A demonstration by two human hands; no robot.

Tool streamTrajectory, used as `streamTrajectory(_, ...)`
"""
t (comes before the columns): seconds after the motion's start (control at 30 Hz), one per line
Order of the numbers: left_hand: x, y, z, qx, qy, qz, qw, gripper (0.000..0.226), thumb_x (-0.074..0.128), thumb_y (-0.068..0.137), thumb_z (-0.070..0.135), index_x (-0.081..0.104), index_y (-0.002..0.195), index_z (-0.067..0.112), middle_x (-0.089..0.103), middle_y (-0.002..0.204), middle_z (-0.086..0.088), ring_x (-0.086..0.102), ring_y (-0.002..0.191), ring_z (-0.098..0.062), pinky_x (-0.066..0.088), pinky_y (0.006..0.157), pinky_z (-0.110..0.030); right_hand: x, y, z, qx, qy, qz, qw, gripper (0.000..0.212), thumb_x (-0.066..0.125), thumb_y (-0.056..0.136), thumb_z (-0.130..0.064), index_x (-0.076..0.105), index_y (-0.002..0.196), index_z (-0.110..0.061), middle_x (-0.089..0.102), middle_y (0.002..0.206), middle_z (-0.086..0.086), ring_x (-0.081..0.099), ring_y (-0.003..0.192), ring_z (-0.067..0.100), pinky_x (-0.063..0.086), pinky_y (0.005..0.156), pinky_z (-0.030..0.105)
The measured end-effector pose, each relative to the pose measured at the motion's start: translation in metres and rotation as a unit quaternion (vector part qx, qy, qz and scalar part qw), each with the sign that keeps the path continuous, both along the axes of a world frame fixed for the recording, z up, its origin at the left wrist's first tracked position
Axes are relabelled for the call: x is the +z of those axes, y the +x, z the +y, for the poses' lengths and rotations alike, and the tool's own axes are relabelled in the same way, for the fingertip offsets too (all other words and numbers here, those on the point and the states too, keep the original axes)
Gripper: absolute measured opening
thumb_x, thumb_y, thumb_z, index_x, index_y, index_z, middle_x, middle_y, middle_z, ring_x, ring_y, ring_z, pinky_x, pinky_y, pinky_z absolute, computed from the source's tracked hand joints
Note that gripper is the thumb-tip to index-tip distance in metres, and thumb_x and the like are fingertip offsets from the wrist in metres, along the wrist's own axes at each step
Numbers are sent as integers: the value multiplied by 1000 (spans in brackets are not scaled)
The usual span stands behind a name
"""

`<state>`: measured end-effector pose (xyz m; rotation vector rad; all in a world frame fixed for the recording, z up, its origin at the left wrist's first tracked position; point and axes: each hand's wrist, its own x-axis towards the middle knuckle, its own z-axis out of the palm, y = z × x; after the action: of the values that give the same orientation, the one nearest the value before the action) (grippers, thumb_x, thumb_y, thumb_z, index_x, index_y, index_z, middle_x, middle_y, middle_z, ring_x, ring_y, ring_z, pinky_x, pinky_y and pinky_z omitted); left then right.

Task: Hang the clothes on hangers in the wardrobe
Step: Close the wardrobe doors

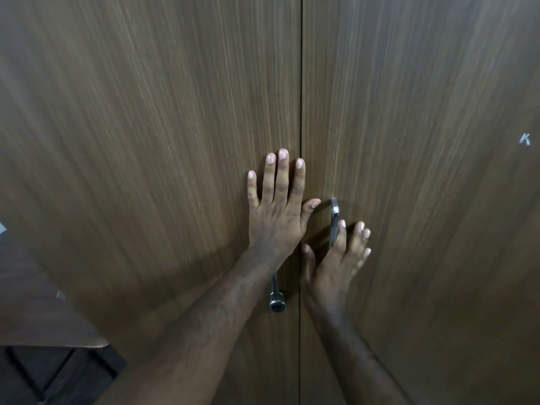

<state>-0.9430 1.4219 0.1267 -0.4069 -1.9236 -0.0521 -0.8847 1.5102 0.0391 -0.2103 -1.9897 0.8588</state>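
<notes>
1. At the centre of the frame my left hand lies flat on the left door of the wardrobe, fingers straight, holding nothing.
2. Just right of the seam, my right hand is loose too, its index finger against the steel handle of the right door. As far as I can see, no finger is wrapped round it.
3. Both doors look shut, so the wardrobe fills the view and its inside is hidden. No clothes or hangers appear anywhere, and I cannot say where they are.
4. Risk: if I pull with only fingertips on that smooth bar, they may slip off and the door will stay put.
5. Risk: my left thumb sits close to the seam. If the right door swings out while my left palm leans on the other one, the thumb could get caught, or the pressure could jam the two doors together.
6. Risk: I stand close, so a door opening fast could hit my forearm or my head.
7. Hard to read: the left door's handle shows only its lower end below my forearm. My right fingers are blurred. A small white mark at the right edge is unclear, and the brown board at lower left is cut off.
</notes>
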Motion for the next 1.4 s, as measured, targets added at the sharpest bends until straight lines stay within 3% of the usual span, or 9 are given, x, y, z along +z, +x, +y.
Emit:
streamTrajectory(0.1,2,4,-3,-9,-19,-7,1000,67,20,103,54,-10,154,22,-22,161,-7,-16,149,-24,-1,120,-53,13,0,16,36,25,-10,999,81,67,94,-32,16,155,-23,0,165,12,-11,153,25,-4,122,53)
streamTrajectory(0.23,4,7,-1,-17,-8,-18,1000,64,24,103,54,2,153,21,6,159,-13,-14,149,-24,2,119,-55,13,2,24,46,49,-21,997,88,70,90,-39,11,156,-32,-9,165,1,-13,153,22,-4,122,53)
streamTrajectory(0.4,4,7,1,8,-22,-22,999,64,27,104,52,4,153,17,6,160,-14,-13,149,-26,3,120,-56,8,-5,25,23,51,-10,998,91,72,88,-40,13,157,-31,-6,165,1,-11,153,21,5,120,60)
streamTrajectory(0.53,4,16,-1,12,-38,-55,998,67,27,105,46,-1,153,9,-20,162,-7,-15,149,-26,-1,120,-53,15,7,28,26,74,-42,996,95,72,88,-43,8,157,-31,-3,166,9,-14,152,21,7,120,61)
streamTrajectory(0.67,6,25,-12,14,-68,-77,995,74,38,101,45,2,154,7,-2,163,-10,-2,150,-25,0,122,-49,29,18,30,51,86,-56,993,99,77,83,-37,11,156,-26,0,164,11,-11,151,23,8,120,58)
streamTrajectory(0.8,27,33,-16,28,-25,-115,993,98,48,87,60,1,154,5,-3,162,-16,-5,151,-29,2,121,-55,70,17,35,76,144,-32,986,77,67,92,-33,25,155,-22,6,165,12,-3,153,29,8,121,57)
streamTrajectory(0.9,39,38,-16,43,3,-140,989,109,49,77,64,-3,154,7,-7,162,-16,-9,151,-30,1,120,-57,98,13,32,70,191,-46,978,63,54,98,-27,27,155,-29,-2,166,10,-11,152,30,6,121,59)
streamTrajectory(1.23,42,31,-21,44,-22,-165,985,110,50,78,66,-4,155,9,-9,163,-15,-10,150,-31,2,120,-57,99,11,27,49,218,-64,973,63,47,100,-29,20,156,-36,-13,165,11,-15,151,33,7,119,63)
streamTrajectory(1.4,41,46,-21,20,-44,-201,978,89,46,95,46,-8,154,8,-19,162,-12,-17,149,-28,-4,120,-52,112,14,16,100,259,-49,959,56,36,104,-28,20,157,-25,-1,166,13,-9,152,27,5,122,56)
